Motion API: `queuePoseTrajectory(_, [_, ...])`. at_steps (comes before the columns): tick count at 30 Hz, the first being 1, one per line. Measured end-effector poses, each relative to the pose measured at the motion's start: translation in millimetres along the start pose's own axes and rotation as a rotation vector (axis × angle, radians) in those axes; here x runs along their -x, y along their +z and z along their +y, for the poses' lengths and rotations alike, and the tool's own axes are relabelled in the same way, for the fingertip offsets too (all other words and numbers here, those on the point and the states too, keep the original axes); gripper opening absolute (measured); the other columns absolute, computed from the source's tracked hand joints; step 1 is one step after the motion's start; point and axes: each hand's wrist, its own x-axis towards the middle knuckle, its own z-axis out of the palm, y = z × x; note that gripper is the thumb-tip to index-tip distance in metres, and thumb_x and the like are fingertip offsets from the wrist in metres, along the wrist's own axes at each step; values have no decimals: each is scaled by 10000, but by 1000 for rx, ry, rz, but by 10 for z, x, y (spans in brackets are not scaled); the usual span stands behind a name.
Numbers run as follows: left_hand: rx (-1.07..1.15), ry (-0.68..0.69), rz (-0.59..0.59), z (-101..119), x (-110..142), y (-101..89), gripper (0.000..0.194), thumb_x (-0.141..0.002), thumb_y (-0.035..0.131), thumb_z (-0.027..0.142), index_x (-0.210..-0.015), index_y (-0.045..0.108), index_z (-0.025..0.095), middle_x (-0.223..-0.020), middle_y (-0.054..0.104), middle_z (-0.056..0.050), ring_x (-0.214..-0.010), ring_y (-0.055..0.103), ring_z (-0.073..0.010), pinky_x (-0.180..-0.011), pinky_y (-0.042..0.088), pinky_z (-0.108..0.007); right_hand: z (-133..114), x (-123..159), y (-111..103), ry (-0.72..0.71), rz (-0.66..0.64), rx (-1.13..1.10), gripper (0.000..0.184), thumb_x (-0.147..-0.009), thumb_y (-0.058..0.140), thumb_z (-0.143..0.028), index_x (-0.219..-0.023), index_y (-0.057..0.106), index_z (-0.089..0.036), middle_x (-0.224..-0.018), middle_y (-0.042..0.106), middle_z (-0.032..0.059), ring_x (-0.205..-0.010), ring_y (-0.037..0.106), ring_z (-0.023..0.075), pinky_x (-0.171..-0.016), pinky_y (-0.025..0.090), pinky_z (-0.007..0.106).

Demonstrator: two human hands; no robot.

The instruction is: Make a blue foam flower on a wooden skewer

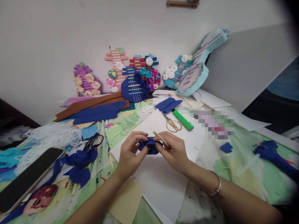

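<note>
Both my hands meet over a white sheet of paper (pixel 161 177) at the table's middle. My left hand (pixel 130 152) pinches one side of a small dark blue fabric flower (pixel 149 145). My right hand (pixel 173 151) grips the flower's other side and also holds a thin wooden stick (pixel 160 137) that points up and to the left. A silver bracelet (pixel 216 186) circles my right wrist. Fingers of both hands are closed round the flower.
Gold-handled scissors (pixel 173 124) and a green cutter (pixel 183 119) lie just beyond my hands. A black phone (pixel 28 179) and blue fabric scraps (pixel 77 165) lie at left, white netting (pixel 49 137) behind them. Several guitar-shaped crafts (pixel 135 82) lean on the wall. A blue piece (pixel 275 157) lies at right.
</note>
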Motion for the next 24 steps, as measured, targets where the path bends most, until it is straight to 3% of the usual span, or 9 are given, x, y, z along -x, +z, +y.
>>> queuePoseTrajectory(6, [-41, -22, 29, 2, -15, -5, 177, -721, 622, 70, -837, 640, 203, -982, 565, -79, -977, 554, -211, -740, 507, -275, 65, 16, -24, -50, -76, -44, 208, -841, 505, -105, -966, 628, -215, -918, 653, 75, -844, 620, 165, -709, 512, 287])
queuePoseTrajectory(14, [-100, -21, -24, 2, 2, -11, 95, -720, 642, 104, -774, 624, 180, -1003, 559, -101, -971, 560, -224, -675, 515, -264, 87, 10, -42, -57, -100, -16, 201, -798, 521, -78, -896, 655, -190, -858, 623, 72, -749, 599, 144, -654, 501, 263])
queuePoseTrajectory(24, [-104, 18, -42, -13, -1, -22, 214, -749, 630, 120, -952, 640, 188, -1065, 543, -100, -1034, 546, -219, -798, 503, -300, 135, 5, -64, -159, -59, 24, 242, -785, 497, -41, -907, 659, -174, -829, 624, 74, -728, 597, 137, -627, 498, 256])
